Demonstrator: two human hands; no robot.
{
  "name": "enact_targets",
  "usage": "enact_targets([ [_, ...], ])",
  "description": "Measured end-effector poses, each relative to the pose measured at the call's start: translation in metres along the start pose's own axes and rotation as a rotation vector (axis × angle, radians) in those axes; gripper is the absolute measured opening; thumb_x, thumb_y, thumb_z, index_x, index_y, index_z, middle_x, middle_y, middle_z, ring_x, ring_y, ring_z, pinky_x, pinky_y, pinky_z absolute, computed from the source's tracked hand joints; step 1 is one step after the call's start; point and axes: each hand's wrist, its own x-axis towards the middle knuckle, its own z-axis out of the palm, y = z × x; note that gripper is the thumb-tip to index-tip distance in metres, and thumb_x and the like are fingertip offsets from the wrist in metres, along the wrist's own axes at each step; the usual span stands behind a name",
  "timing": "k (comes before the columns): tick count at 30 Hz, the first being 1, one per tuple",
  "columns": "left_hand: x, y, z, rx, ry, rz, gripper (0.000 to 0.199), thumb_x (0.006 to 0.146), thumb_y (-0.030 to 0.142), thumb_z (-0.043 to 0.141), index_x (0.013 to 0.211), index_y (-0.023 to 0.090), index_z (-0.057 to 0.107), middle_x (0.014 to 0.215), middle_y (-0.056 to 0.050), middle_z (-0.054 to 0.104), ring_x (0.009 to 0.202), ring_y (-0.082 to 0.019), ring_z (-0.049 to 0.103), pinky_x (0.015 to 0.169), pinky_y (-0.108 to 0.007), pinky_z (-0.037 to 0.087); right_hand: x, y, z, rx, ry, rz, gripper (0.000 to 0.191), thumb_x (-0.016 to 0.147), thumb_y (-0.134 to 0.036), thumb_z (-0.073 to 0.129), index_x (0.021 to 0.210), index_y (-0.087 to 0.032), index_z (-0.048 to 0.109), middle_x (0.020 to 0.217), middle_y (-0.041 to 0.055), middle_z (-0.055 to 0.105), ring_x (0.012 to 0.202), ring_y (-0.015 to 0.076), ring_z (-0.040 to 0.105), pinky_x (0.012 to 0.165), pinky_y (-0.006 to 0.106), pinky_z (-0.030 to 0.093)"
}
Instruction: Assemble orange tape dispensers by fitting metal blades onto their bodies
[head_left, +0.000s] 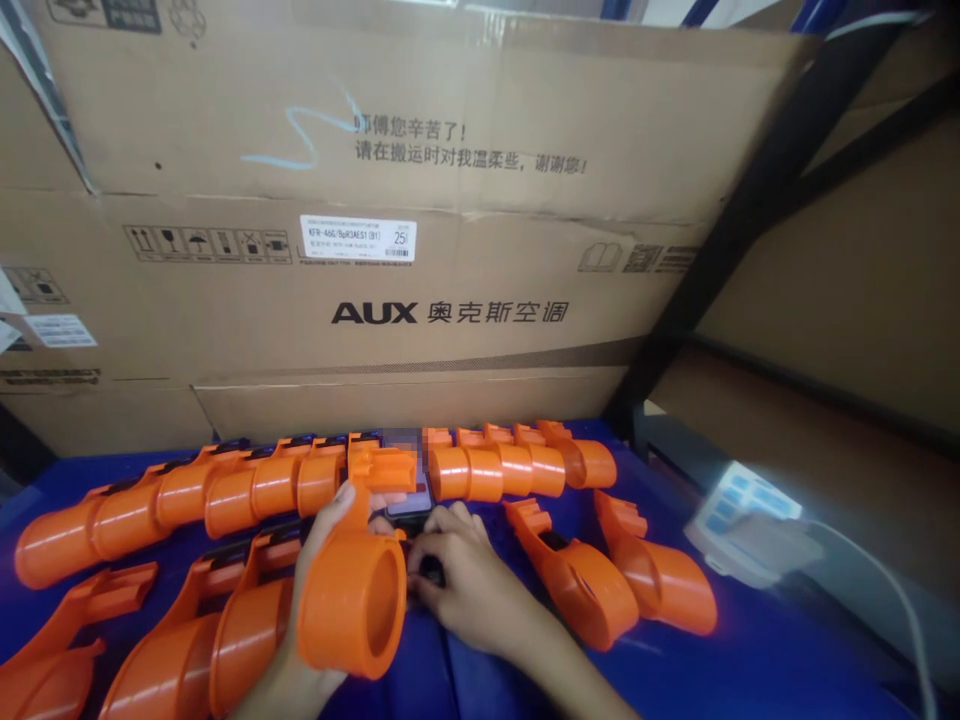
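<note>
Over a flat blue tabletop (750, 680), grasps a glossy orange plastic cylinder with a long arm (337, 610), wrapping that arm with the left hand (321, 530). Over the tabletop too, curls the right hand (469, 575), thumb and forefinger nearly together, around a small dark object (432, 570); cannot tell whether pinching.

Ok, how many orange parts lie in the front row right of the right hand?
2: the inner orange part, nearer the right hand, and the outer orange part to its right. None seems hidden there.
</note>
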Motion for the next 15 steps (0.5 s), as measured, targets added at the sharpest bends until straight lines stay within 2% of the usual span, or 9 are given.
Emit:
enact_targets([
  [6, -0.003, -0.002, 0.006, 0.025, 0.047, 0.086, 0.046, 0.072, 0.052, 0.081, 0.099, 0.017, 0.069, 0.055, 0.001, 0.059, 0.040, -0.014, 0.054, 0.043, -0.026, 0.043, 0.001, 0.008, -0.013, 0.060, 0.020, -0.036, 0.015, 0.093, -0.023, 0.067, 0.098, -0.029, 0.080, 0.101, 0.0049, 0.068, 0.103, 0.0246, 0.056, 0.091, 0.039, 0.041],
  [9, -0.004, -0.009, 0.010, 0.120, 0.111, 0.207, 0.048, 0.071, 0.052, 0.083, 0.101, 0.018, 0.066, 0.054, 0.003, 0.058, 0.041, -0.012, 0.052, 0.043, -0.022, 0.040, 0.001, 0.011, -0.018, 0.098, -0.013, -0.057, 0.017, 0.093, -0.024, 0.067, 0.100, -0.029, 0.082, 0.096, 0.0049, 0.073, 0.097, 0.0238, 0.061, 0.087, 0.036, 0.045],
  [12, -0.003, -0.012, 0.013, 0.303, 0.162, 0.364, 0.050, 0.074, 0.053, 0.080, 0.104, 0.017, 0.066, 0.057, 0.001, 0.062, 0.044, -0.011, 0.052, 0.045, -0.020, 0.040, 0.001, 0.014, -0.022, 0.232, -0.025, -0.094, 0.019, 0.096, -0.028, 0.064, 0.098, -0.027, 0.083, 0.091, 0.0033, 0.078, 0.086, 0.0215, 0.067, 0.079, 0.032, 0.050],
  [15, -0.003, -0.013, 0.014, 0.396, 0.190, 0.457, 0.056, 0.077, 0.053, 0.078, 0.118, 0.017, 0.064, 0.066, -0.002, 0.068, 0.049, -0.011, 0.054, 0.048, -0.020, 0.042, 0.001, 0.014, -0.025, 0.408, 0.081, -0.092, 0.024, 0.097, -0.035, 0.061, 0.100, -0.026, 0.083, 0.096, 0.0023, 0.081, 0.083, 0.0229, 0.072, 0.077, 0.033, 0.056],
])
